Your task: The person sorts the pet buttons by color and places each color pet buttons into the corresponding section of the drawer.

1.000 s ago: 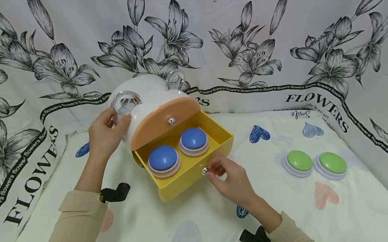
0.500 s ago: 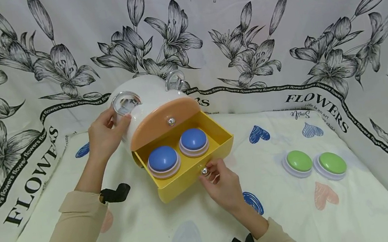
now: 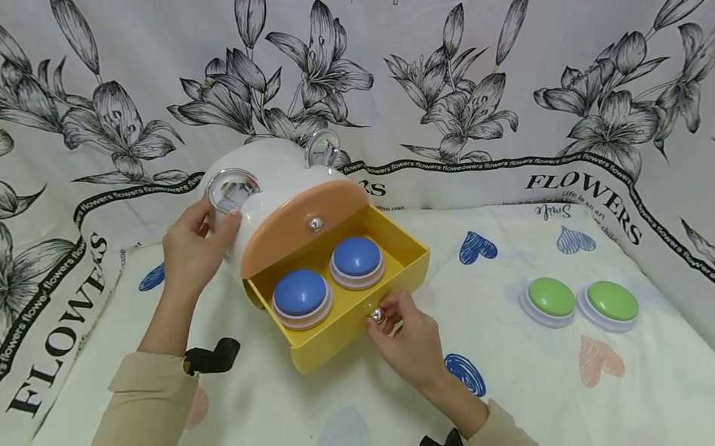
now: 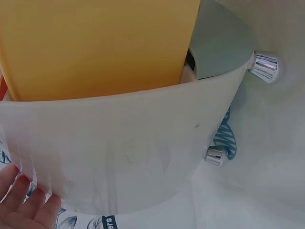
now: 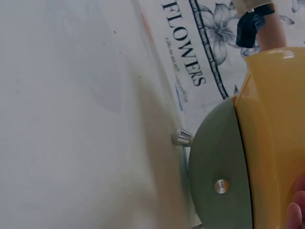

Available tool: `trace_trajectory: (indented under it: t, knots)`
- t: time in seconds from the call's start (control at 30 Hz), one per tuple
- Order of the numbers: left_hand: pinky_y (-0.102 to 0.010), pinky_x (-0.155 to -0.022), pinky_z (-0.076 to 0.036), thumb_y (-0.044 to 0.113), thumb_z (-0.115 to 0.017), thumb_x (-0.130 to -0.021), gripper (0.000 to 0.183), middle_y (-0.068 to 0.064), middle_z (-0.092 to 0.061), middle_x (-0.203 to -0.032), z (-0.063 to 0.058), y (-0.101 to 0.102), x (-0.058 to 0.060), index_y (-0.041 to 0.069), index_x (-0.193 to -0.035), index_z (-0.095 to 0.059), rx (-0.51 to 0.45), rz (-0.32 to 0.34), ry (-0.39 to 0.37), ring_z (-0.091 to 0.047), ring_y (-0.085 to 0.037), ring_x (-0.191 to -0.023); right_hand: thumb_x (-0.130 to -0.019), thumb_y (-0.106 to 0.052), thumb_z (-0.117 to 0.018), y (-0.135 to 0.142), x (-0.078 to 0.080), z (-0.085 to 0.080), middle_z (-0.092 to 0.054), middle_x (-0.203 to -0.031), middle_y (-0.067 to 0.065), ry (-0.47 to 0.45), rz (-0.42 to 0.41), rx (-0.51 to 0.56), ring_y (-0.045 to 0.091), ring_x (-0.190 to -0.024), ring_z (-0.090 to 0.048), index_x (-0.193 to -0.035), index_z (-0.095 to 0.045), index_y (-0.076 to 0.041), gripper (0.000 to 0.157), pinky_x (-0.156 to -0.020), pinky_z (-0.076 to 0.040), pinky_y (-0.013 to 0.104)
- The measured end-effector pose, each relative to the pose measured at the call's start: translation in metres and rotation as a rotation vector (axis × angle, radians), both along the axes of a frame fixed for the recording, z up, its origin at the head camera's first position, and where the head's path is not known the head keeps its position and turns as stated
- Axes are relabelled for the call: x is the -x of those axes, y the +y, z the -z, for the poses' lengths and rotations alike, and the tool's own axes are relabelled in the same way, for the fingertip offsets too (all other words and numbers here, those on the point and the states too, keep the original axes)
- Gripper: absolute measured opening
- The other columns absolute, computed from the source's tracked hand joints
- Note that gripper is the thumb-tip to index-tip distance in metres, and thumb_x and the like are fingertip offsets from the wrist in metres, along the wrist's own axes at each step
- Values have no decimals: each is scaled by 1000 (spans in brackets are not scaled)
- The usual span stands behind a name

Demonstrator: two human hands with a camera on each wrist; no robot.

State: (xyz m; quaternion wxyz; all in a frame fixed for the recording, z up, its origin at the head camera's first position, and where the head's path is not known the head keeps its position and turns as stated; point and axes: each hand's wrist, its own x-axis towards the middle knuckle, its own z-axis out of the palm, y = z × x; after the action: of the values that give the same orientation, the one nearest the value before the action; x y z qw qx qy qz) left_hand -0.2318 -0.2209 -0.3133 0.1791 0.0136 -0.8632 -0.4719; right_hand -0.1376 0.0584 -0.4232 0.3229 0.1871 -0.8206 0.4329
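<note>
A rounded white mini drawer chest (image 3: 273, 158) stands left of middle in the head view, with an orange upper drawer (image 3: 303, 223). Its yellow drawer (image 3: 333, 342) is pulled out and holds two blue dome-topped buttons (image 3: 299, 292) (image 3: 357, 256) on pale bases. My left hand (image 3: 193, 250) steadies the chest's left side, thumb on the front below a clear, silver-rimmed round part (image 3: 233, 188). The left wrist view shows nearly straight fingers (image 4: 35, 205) against the white shell. My right hand (image 3: 411, 341) pinches the yellow drawer's silver knob (image 3: 377, 315) between thumb and fingers.
Two green dome-topped buttons (image 3: 551, 296) (image 3: 613, 300) lie to the right on the heart-patterned cloth (image 3: 521, 413). Beneath the yellow drawer, a green drawer (image 5: 217, 162) shows in the right wrist view. A flower-printed curtain (image 3: 330, 29) rises behind the chest.
My right hand has shifted slightly left and its thumb and fingers have come around the yellow drawer's knob. The left hand, chest and buttons have stayed put.
</note>
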Motion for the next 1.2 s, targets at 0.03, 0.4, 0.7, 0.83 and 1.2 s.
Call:
trace_trajectory:
  t: [0.03,0.4,0.7,0.83,1.2]
  knots:
    - [-47,-101,-40,48,-58,-85,58,-6,-47,-136,0,0,0,15,-133,-51,-1,1,4,-40,-26,-128,-71,-9,-74,0,0,0,-59,-68,0,-3,0,2,8,-55,-55,-87,-51,-6,28,-46,-46,12]
    - [-45,-102,-39,48,-58,-85,58,-5,-47,-137,0,-2,0,15,-133,-51,-8,1,-2,-40,-25,-129,-73,-12,-73,0,7,-4,-61,-71,0,-49,14,-9,7,-57,-56,-87,-52,-7,26,-51,-48,14]
    - [-45,-102,-39,50,-57,-84,60,-4,-45,-138,0,-2,0,18,-134,-49,-6,-6,-22,-38,-25,-130,-75,-13,-73,-5,15,-13,-62,-72,0,-132,12,-24,7,-59,-57,-90,-52,-8,27,-53,-50,18]
    - [-46,-102,-39,49,-58,-84,59,-4,-46,-138,0,-1,1,18,-134,-50,-8,-3,-19,-38,-25,-131,-75,-15,-72,-10,17,-19,-63,-71,0,-180,29,-45,8,-59,-58,-90,-52,-8,26,-53,-48,16]
    - [-45,-103,-39,51,-57,-84,61,-3,-44,-140,0,0,1,20,-136,-47,-12,-11,-46,-38,-24,-131,-76,-20,-72,-23,36,-25,-64,-70,-1,-197,42,-136,7,-58,-57,-88,-52,-11,25,-50,-44,15]
